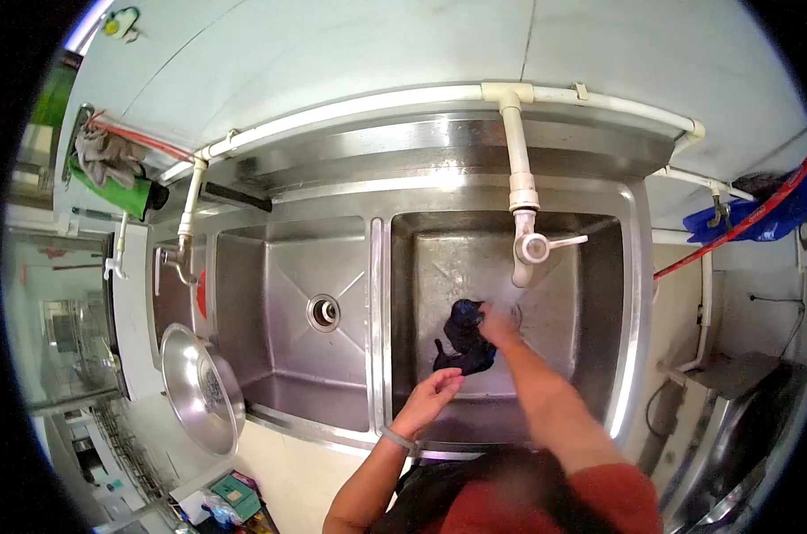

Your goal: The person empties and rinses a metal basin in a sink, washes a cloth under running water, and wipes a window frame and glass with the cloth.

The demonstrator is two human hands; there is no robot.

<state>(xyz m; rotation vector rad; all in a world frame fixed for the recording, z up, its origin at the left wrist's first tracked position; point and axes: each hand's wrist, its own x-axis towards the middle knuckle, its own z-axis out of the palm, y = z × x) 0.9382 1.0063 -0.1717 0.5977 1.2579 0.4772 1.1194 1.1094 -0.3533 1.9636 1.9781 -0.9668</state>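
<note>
In the right-hand basin of the steel sink [550, 356] lies a wet-looking, dark bunched cloth [464, 336]. My right hand [500, 324], smeared by motion, is closed on the cloth's upper right side, below the tap [530, 249]. Close to the lower end of the cloth is my left hand [432, 393], palm partly turned up and fingers stretched out. Whether its fingertips touch the fabric I cannot tell. A band circles my left wrist.
Left of the divider is a second basin [319, 258] with a drain. A steel bowl [199, 392] stands tilted beyond the sink's left end. White pipes [359, 107] run along the wall. Green and grey cloths hang at left; a red hose [742, 222] and blue plastic [768, 209] hang at right.
</note>
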